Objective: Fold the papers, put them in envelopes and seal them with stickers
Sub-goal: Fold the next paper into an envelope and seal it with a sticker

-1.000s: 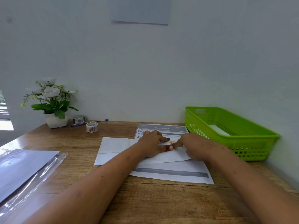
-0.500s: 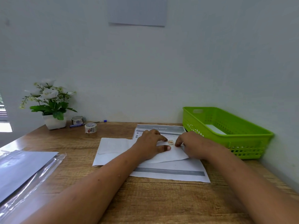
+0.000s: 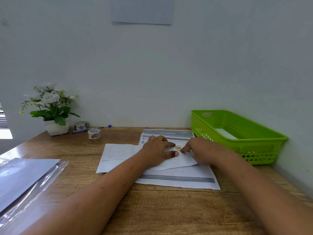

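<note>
The white envelope (image 3: 118, 155) lies flat mid-table on a printed sheet (image 3: 177, 180), with a small sticker (image 3: 178, 147) on its flap toward 3 o'clock. The left hand (image 3: 157, 150) rests flat on the envelope, fingers straight, with forefinger and thumb either side of the sticker. The right hand (image 3: 201, 150) presses a stretched forefinger at the sticker's edge; its other fingers are hidden. A green basket (image 3: 264, 150) sits at 3 o'clock. At 10 o'clock stand two tape rolls (image 3: 94, 133), a pen (image 3: 91, 129) and a potted plant (image 3: 50, 107). A plastic sleeve of paper (image 3: 22, 175) lies at 8 o'clock.
</note>
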`<state>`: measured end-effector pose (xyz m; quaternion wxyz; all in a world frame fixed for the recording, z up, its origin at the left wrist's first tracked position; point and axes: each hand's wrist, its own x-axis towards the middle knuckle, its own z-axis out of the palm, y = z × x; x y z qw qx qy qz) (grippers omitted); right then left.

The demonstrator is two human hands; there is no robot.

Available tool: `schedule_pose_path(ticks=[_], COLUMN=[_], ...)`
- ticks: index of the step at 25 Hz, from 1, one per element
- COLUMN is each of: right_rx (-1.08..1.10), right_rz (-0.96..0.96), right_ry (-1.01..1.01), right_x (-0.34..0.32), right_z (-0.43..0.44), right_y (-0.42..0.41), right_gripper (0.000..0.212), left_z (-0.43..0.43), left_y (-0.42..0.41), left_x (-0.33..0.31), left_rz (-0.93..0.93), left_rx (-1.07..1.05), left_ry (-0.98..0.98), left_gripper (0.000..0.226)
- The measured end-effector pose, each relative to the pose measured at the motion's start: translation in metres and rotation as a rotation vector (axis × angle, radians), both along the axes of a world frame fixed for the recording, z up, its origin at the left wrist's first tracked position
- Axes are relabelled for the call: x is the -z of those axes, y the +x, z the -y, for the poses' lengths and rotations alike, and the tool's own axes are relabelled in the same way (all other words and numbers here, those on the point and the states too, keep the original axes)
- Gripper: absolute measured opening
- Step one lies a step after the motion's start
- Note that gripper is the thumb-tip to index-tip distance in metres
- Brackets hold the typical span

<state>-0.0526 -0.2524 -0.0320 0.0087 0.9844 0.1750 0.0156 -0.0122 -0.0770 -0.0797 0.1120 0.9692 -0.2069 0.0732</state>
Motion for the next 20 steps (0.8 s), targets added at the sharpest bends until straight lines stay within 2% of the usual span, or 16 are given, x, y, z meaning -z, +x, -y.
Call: schedule_pose_path(ticks=[7,20], right_rx=[0.011,-0.02], right_rz=[0.119,0.046], right_ry=[-0.17,-0.235], right_x=[0.011,0.005], right_z=[-0.007,-0.004], right_y=[0.006,0.007], right_gripper=[0.049,0.049], left_z=[0.001,0.001], left_y=[-0.002,-0.003], left_x=[-0.001,-0.002], left_rz=[-0.01,-0.016], left_rx=[0.007,-0.042], left_ry=[0.036,0.069], left_gripper=[0.054,0.058])
